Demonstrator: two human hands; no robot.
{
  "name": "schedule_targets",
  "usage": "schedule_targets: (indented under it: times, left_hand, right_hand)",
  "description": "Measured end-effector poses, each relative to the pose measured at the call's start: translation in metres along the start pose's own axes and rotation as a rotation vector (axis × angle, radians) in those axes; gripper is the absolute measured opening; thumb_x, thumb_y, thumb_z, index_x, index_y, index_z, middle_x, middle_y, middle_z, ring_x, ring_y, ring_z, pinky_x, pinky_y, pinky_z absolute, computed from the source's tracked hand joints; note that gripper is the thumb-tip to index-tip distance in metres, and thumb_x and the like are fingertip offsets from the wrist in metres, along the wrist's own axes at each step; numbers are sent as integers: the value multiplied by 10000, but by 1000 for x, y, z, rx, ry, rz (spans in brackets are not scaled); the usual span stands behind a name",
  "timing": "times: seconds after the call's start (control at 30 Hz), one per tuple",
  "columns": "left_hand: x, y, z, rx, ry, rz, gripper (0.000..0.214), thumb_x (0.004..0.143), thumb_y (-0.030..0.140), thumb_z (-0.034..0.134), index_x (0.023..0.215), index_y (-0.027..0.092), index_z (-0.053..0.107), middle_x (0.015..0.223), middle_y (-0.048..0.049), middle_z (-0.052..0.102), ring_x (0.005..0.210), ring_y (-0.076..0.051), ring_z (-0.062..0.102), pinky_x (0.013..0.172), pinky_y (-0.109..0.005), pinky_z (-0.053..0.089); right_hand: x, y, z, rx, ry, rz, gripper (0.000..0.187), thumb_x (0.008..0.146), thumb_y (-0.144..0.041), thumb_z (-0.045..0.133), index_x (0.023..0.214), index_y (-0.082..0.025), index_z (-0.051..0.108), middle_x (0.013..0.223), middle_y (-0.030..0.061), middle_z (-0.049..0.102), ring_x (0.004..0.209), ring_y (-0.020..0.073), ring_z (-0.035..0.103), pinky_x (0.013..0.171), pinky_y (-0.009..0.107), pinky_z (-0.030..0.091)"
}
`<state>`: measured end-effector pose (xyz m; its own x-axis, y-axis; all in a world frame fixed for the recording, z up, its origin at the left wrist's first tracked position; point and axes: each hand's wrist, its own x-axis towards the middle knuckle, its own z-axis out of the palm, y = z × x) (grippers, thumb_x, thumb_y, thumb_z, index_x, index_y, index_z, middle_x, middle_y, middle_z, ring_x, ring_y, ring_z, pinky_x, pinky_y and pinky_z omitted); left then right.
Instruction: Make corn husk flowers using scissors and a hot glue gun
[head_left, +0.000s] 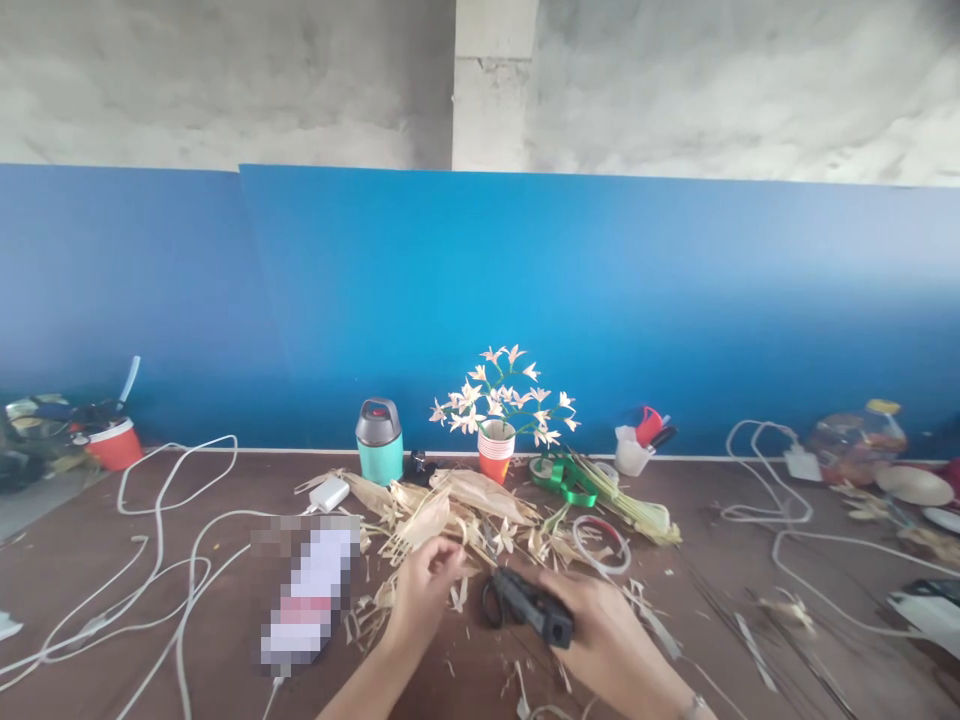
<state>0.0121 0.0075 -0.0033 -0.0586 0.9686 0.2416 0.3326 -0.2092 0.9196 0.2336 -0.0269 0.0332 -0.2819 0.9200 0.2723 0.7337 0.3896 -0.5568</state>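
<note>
My left hand (pixel 426 585) is over the front of the dried corn husks (pixel 480 492), with thumb and fingertips pinched together. Whatever lies between those fingertips is too small to make out. A black glue gun (pixel 534 605) is gripped in my right hand (pixel 600 615), its square rear end toward me and its front pointing away to the left. Just beyond the glue gun lies a pale husk flower (pixel 504 537) among the scraps. Behind the husks, a stack of paper cups (pixel 495 462) holds green stems with several pale flowers (pixel 469 395).
Left of the husks are a phone (pixel 311 595), a white charger (pixel 328 494), a teal flask (pixel 380 450) and looping white cables (pixel 161 510). To the right lie green ribbon (pixel 574 485), a bundle of stalks (pixel 637 508), a clear tape roll (pixel 600 545) and a white cup of tools (pixel 631 455).
</note>
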Motion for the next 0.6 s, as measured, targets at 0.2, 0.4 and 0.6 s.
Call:
schedule_targets:
  times: [0.2,0.4,0.6]
  left_hand:
    - [3,2,-6,-342,190,-166,321,712,459,634,763,144,666,711,-72,709,735,-256,661,693,-335,487]
    - [2,2,-7,-398,294,-122,290,713,429,647,778,147,655,693,-64,696,738,-244,665,705,-334,506]
    - [4,-5,-8,-407,357,-95,275,736,421,633,807,156,641,743,-49,699,752,-219,658,707,-303,500]
  right_hand:
    - [-9,56,0,-524,179,349,222,722,-205,527,942,-171,530,858,109,656,849,293,619,695,355,423]
    - [-18,80,9,-604,35,476,252,766,-129,495,1014,-104,526,963,171,632,936,301,597,718,357,413]
    - [-8,44,-17,-720,-46,482,315,671,-97,577,983,-119,614,1003,185,629,994,370,548,734,438,390]
